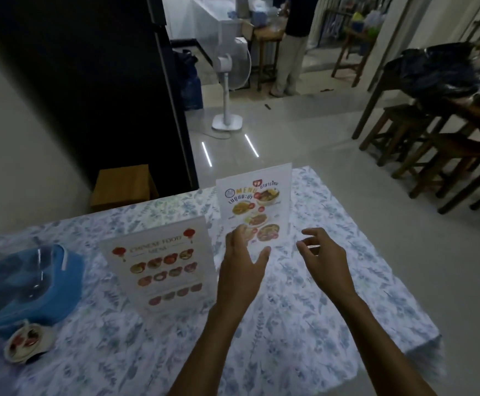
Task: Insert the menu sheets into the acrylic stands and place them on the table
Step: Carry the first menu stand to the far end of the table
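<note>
Two acrylic stands with menu sheets inside stand upright on the table (347, 281) with its floral cloth. The Chinese food menu stand (158, 267) is at centre left. The Thai menu stand (254, 204) is farther back at centre. My left hand (240, 267) hovers just in front of the Thai stand's lower edge, fingers apart and holding nothing. My right hand (324, 258) is to the right of that stand, fingers spread and empty. Neither hand touches a stand.
A blue cloth with a clear acrylic piece (30, 281) on it lies at the table's left. A rolled sheet (25, 342) lies near the front left. Beyond are a cardboard box (124, 185), a fan (228, 81), a standing person (290, 44) and wooden stools (433, 155).
</note>
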Motion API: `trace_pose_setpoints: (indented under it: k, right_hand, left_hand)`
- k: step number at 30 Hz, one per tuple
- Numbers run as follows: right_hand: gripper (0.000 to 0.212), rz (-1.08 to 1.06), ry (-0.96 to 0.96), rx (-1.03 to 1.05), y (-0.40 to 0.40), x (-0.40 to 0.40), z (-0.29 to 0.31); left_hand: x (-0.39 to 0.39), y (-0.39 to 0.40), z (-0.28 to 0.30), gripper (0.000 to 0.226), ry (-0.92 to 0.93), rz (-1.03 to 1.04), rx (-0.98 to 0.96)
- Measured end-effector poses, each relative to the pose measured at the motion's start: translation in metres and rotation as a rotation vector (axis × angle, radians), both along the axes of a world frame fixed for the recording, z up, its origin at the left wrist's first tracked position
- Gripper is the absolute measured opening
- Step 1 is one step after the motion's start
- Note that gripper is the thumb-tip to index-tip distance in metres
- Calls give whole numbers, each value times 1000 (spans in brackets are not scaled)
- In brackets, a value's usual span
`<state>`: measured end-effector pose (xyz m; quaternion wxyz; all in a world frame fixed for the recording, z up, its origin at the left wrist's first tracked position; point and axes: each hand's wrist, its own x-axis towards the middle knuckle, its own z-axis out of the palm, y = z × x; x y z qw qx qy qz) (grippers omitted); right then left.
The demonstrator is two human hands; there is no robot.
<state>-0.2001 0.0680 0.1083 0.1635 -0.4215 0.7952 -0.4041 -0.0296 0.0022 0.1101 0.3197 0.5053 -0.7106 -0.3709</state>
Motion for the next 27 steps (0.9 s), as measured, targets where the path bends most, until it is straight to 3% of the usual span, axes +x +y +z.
trace_pose_setpoints:
  k: [6, 11, 16, 24, 27]
  right_hand:
    - [26, 50, -117, -17, -42, -63, -13]
    - [49, 125, -167, 40, -87, -103, -29]
    - [52, 259, -169, 100, -119, -116, -42]
    - [23, 367, -215, 4, -135, -123, -53]
    - [15, 352, -183, -18, -136, -129, -57]
  left_hand:
    - [-57, -34, -18, 90, 4, 313, 133]
    - [-73, -66, -29, 103, -25, 475, 223]
    - [-74, -81, -35, 91, -65, 546, 194]
    - [-78, -85, -49, 67, -118, 604, 105]
    - [-75, -87, -48, 43, -150, 647, 49]
